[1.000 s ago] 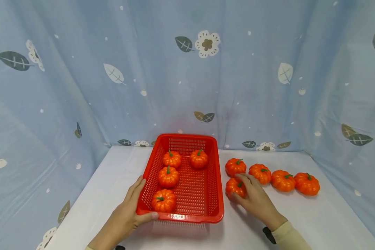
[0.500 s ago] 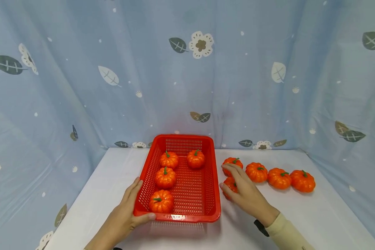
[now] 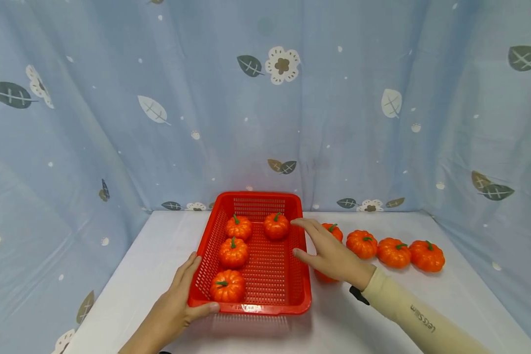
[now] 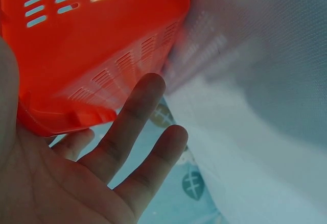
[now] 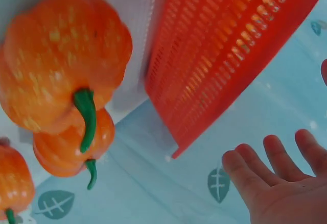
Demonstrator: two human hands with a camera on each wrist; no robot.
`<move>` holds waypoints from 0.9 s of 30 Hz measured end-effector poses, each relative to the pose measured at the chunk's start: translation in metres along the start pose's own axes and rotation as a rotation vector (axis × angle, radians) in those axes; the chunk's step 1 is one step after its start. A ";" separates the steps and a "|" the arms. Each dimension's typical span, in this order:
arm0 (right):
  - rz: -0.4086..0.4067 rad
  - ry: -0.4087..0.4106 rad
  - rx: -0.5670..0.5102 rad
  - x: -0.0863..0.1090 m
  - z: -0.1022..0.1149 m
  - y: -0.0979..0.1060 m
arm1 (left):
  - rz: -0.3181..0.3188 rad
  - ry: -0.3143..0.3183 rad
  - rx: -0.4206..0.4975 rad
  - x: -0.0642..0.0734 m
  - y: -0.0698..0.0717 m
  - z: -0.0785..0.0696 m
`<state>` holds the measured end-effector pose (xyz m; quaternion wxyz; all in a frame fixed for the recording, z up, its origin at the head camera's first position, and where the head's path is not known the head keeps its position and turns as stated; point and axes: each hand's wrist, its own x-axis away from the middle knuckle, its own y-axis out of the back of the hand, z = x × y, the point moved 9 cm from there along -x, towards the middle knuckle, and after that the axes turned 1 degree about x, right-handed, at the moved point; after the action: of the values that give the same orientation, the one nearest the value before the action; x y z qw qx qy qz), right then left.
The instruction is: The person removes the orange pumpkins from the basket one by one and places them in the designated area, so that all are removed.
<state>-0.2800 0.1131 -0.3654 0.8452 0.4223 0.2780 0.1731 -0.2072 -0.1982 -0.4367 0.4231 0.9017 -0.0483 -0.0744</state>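
Note:
A red plastic basket (image 3: 271, 280) with slotted walls stands in the middle of the white table. Its front left corner is held by my left hand (image 3: 174, 300), thumb over the front rim and fingers along the outer left side. In the left wrist view two of those fingers (image 4: 127, 122) stick out away from the wall. My right hand (image 3: 333, 253) is spread and holds nothing, its fingertips over the basket's right rim. Below its palm a small orange toy pumpkin (image 3: 326, 277) is mostly hidden; in the right wrist view a pumpkin (image 5: 66, 60) shows large beside the basket.
Several pumpkins lie inside the basket, such as the front one (image 3: 228, 286) and one at the back right (image 3: 276, 226). More form a row along the table's right side, ending at a far right pumpkin (image 3: 427, 256). A blue patterned curtain (image 3: 358, 147) surrounds the table.
My right hand has come off the near pumpkin on the table and moved left and up to the basket's right rim. My left hand stays at the corner; the pumpkins keep their places.

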 end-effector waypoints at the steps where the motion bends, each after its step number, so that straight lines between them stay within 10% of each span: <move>1: 0.012 0.000 -0.009 -0.005 -0.001 -0.001 | -0.004 0.001 -0.002 0.000 0.001 0.000; 14: 0.204 0.064 0.062 -0.062 -0.014 -0.052 | 0.011 0.023 -0.011 0.001 -0.001 0.003; 27: 0.158 0.053 0.299 -0.099 -0.036 -0.072 | 0.008 0.025 -0.016 -0.001 -0.001 0.000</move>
<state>-0.3751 0.0410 -0.4093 0.7491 0.5593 0.2888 0.2066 -0.2078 -0.1974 -0.4376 0.4312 0.8990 -0.0462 -0.0618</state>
